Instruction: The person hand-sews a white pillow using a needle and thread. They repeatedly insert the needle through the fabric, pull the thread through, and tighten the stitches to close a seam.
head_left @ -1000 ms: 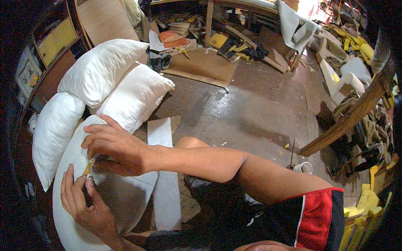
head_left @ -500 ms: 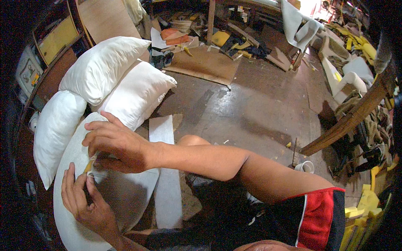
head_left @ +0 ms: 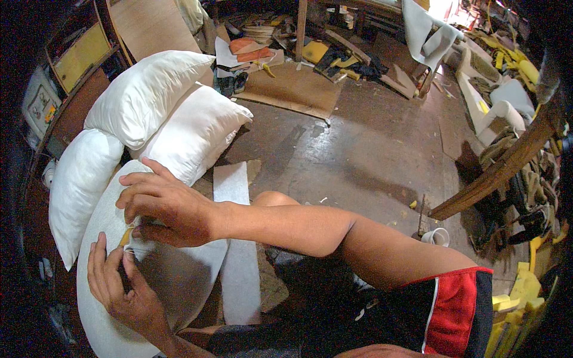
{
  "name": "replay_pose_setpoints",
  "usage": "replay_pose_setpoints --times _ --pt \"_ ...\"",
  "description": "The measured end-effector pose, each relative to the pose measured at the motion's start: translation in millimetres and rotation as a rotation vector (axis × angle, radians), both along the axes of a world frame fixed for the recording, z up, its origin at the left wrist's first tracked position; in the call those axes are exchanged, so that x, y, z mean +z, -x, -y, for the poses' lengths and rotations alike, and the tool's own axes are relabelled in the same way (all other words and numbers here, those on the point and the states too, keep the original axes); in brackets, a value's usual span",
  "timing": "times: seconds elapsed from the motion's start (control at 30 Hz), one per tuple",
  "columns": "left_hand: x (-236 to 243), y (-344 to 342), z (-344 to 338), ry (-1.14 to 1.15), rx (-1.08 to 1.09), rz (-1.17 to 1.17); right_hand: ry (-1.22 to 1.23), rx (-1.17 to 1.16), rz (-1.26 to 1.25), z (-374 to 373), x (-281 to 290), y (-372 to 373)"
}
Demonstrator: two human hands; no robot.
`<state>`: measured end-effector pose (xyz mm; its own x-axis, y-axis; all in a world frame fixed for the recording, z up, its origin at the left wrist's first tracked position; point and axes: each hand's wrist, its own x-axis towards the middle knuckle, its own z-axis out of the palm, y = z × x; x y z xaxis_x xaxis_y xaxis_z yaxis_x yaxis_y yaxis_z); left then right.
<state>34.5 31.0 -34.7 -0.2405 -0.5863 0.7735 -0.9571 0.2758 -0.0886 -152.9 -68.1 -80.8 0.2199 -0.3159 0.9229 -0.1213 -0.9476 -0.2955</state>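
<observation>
A large, rounded cushion [head_left: 98,310] with a pale white-grey cover lies at my left. A narrow gap in its cover shows yellow foam [head_left: 126,237]. My left hand [head_left: 122,286] rests on the cushion below this gap, thumb and index finger pinched on the cover's edge beside what looks like a thin thread. Just above it, my right hand [head_left: 170,206] is bent over the gap with its fingers curled and its thumb and a fingertip close together. Whatever lies between those right fingertips is too small to make out.
Three white pillows [head_left: 143,98] lean beyond the cushion. A long pale fabric strip [head_left: 239,262] lies right of it. On the floor are a brown board [head_left: 292,89] and a white cup [head_left: 439,237]. A wooden post [head_left: 495,170] slants at the right, near yellow foam scraps [head_left: 525,292].
My right fingertips have shifted very slightly at the gap. The left hand keeps its pinch in the same place.
</observation>
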Motion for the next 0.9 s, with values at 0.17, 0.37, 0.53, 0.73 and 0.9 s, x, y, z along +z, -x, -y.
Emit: replay_pose_setpoints --times 0.17,0.37,0.53,0.73,0.9 --pt "-0.1 -0.3 0.3 -0.001 -0.008 0.001 0.019 -0.003 0.02 1.7 -2.1 -1.5" --pt "0.5 -0.1 0.5 -0.013 -0.021 -0.023 0.02 -0.011 -0.005 1.9 0.2 0.5" --pt "1.1 0.3 -1.6 -0.014 0.006 -0.024 0.007 0.001 -0.001 1.7 -0.5 -2.5" --pt "1.4 -0.6 -0.5 -0.024 -0.013 -0.023 0.006 0.001 -0.005 1.7 -1.6 -0.2" --pt "1.0 1.3 -1.4 -0.019 -0.008 -0.014 0.031 0.029 0.012 -3.3 -0.4 4.2"
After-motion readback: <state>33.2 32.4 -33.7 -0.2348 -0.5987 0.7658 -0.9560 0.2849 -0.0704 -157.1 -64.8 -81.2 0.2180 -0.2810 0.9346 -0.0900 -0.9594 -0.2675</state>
